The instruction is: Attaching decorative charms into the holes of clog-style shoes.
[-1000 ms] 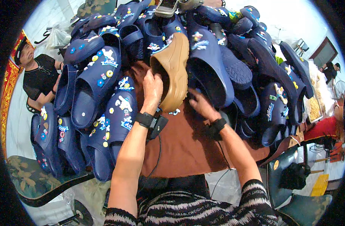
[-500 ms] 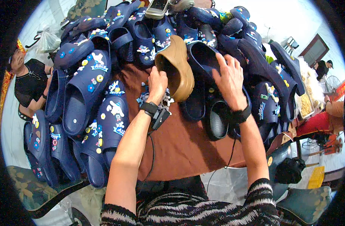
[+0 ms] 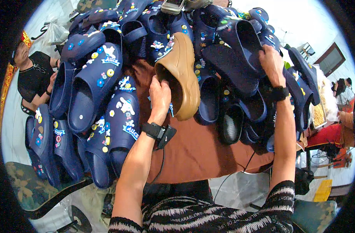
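Brown-clothed surface (image 3: pixel 200 151) heaped with navy clogs (image 3: pixel 96 83). Left hand (image 3: pixel 160 97) pinches the heel rim of 1 tan clog (image 3: pixel 181 73), mid-heap. Right hand (image 3: pixel 271 62), right of the tan clog, grips a plain navy clog (image 3: pixel 233 66). Risk: tugging either could topple neighbouring clogs.

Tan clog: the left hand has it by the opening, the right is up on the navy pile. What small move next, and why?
Probably draw the tan clog toward the bare brown tabletop. The left hand grips its opening rim, and it lies tilted on the heap of navy clogs. The right hand rests on a navy clog beside it, steadying the pile.
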Motion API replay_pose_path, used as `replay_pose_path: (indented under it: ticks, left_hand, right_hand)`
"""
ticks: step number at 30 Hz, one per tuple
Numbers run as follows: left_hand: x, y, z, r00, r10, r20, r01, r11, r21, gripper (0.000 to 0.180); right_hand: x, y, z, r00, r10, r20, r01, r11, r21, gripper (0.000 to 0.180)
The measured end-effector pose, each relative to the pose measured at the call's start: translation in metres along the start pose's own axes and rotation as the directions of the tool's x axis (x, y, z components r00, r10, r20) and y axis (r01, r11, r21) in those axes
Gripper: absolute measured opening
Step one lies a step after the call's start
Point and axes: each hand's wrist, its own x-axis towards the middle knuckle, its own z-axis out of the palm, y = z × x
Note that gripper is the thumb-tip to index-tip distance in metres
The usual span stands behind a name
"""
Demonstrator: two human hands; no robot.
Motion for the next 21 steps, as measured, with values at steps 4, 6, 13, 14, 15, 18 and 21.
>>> replay_pose_path:
  ticks: [4,6,13,14,15,18,21]
  left_hand:
    - [-0.017,0.001,-0.012,0.996,-0.082,0.042,0.084,0.996,-0.026,0.028]
    - [-0.034,0.002,-0.022,0.999,-0.016,0.044,0.017,1.000,-0.017,0.029]
    - [-0.090,-0.009,-0.058,0.993,-0.008,0.118,0.004,1.000,0.031,0.028]
    - [-0.100,-0.008,-0.065,0.979,-0.104,0.173,0.082,0.988,0.132,0.027]
    - [-0.110,-0.002,-0.069,0.980,-0.104,0.170,0.083,0.989,0.125,0.028]
    - [-0.140,0.002,-0.088,0.981,-0.004,0.192,-0.047,0.963,0.264,0.034]
    - [-0.157,0.004,-0.109,0.964,0.089,0.251,-0.162,0.944,0.286,0.038]
  right_hand:
    - [0.018,0.025,0.019,0.933,0.098,0.346,0.010,0.955,-0.296,0.025]
    - [0.016,0.027,0.025,0.948,0.089,0.304,-0.015,0.972,-0.236,0.025]
    - [-0.015,-0.027,-0.006,0.955,-0.259,-0.144,0.259,0.966,-0.020,0.022]
    - [-0.028,-0.051,-0.012,0.966,-0.250,-0.057,0.253,0.967,0.041,0.022]
    - [-0.043,-0.072,-0.018,0.969,-0.245,0.032,0.241,0.965,0.102,0.021]
    - [-0.097,-0.111,0.000,0.885,-0.333,0.325,0.220,0.915,0.338,0.022]
    - [-0.147,-0.135,0.008,0.793,-0.359,0.492,0.019,0.821,0.570,0.021]
